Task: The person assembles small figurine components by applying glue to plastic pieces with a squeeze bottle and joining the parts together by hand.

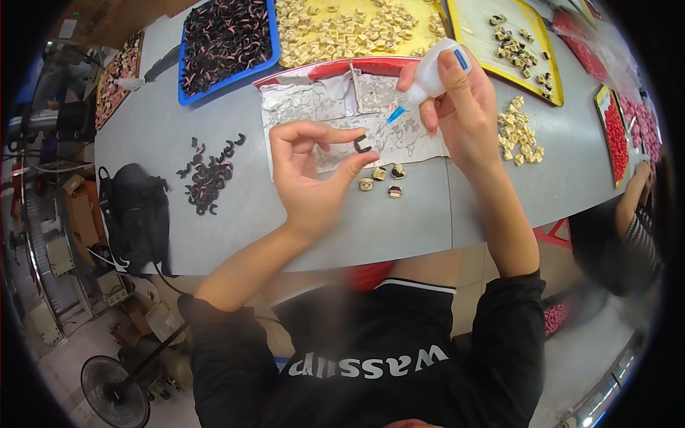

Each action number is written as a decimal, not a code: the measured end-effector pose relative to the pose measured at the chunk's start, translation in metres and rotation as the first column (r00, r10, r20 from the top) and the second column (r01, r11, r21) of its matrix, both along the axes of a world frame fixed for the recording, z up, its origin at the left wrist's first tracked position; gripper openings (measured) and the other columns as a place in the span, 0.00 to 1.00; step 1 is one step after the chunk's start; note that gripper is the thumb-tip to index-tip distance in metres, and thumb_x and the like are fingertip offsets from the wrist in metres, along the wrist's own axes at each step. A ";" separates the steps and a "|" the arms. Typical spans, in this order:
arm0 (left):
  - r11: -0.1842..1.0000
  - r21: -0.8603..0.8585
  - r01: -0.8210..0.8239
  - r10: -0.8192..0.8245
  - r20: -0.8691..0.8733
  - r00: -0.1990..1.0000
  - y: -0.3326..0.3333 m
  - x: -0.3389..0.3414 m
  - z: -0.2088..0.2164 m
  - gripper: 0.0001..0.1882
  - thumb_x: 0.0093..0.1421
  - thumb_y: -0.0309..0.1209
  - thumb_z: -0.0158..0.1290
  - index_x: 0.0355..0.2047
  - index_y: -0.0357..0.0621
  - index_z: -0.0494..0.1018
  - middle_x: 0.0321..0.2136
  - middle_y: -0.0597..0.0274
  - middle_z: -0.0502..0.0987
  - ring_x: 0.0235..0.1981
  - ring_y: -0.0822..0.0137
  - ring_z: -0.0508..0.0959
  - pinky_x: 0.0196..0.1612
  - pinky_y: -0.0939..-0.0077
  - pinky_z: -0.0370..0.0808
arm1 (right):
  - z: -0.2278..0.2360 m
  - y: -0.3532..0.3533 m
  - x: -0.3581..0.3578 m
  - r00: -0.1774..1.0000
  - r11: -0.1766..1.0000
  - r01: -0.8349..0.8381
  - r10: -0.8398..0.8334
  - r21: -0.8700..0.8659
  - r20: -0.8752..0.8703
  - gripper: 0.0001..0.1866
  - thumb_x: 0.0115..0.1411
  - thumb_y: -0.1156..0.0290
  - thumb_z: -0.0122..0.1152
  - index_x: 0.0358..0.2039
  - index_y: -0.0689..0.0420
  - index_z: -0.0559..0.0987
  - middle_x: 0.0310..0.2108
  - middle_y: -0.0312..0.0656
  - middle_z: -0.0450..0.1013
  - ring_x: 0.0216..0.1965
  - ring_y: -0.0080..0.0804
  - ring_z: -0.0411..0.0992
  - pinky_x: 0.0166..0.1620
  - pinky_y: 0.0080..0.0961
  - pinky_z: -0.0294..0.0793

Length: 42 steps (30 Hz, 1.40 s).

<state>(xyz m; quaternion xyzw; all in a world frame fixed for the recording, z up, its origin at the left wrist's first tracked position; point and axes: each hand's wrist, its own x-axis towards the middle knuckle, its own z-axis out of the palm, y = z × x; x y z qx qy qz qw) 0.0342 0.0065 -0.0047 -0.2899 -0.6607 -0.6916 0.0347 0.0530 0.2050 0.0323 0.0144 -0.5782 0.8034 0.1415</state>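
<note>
— Hands? Left hand [310, 171] pinches the black clip [362, 144] over the foil [399, 135]; right hand [457, 100] grips the glue bottle [428, 75].
— Touch the nozzle lightly; one small drop, clip steady.

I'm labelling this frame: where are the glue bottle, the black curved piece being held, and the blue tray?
glue bottle [432, 71], head view, white body.
black curved piece [362, 144], head view, its middle.
blue tray [273, 43], head view, right rim.
</note>
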 end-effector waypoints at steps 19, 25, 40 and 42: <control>0.990 0.075 -0.121 0.112 0.120 0.986 0.009 -0.013 -0.005 0.25 0.51 0.21 0.64 0.41 0.44 0.59 0.39 0.55 0.77 0.38 0.73 0.71 0.42 0.77 0.63 | -0.022 0.020 0.070 0.866 0.194 0.443 -0.347 0.875 -0.361 0.13 0.52 0.72 0.66 0.35 0.61 0.73 0.35 0.47 0.70 0.38 0.46 0.71 0.42 0.35 0.71; 0.990 0.053 -0.128 0.124 0.083 0.989 0.004 -0.017 0.000 0.24 0.50 0.21 0.64 0.40 0.43 0.61 0.38 0.55 0.77 0.37 0.73 0.71 0.42 0.78 0.64 | -0.004 0.092 0.090 0.668 -0.047 0.403 -0.667 0.914 -0.329 0.13 0.54 0.65 0.64 0.34 0.60 0.75 0.36 0.49 0.69 0.37 0.48 0.69 0.41 0.40 0.71; 0.997 0.053 -0.059 0.054 0.106 0.993 0.008 -0.020 0.002 0.21 0.50 0.18 0.63 0.38 0.41 0.63 0.38 0.55 0.76 0.32 0.76 0.70 0.39 0.82 0.68 | -0.013 0.096 0.096 0.779 0.374 0.491 -0.593 0.787 -0.204 0.06 0.56 0.77 0.61 0.33 0.64 0.75 0.31 0.44 0.71 0.31 0.36 0.76 0.34 0.28 0.77; 1.000 0.027 0.007 -0.010 0.108 0.994 0.010 -0.018 0.003 0.21 0.50 0.17 0.63 0.38 0.42 0.63 0.37 0.56 0.76 0.31 0.76 0.70 0.39 0.82 0.68 | -0.011 0.090 0.095 0.765 0.424 0.535 -0.610 0.731 -0.207 0.06 0.56 0.77 0.62 0.32 0.64 0.75 0.31 0.43 0.73 0.32 0.32 0.76 0.34 0.26 0.78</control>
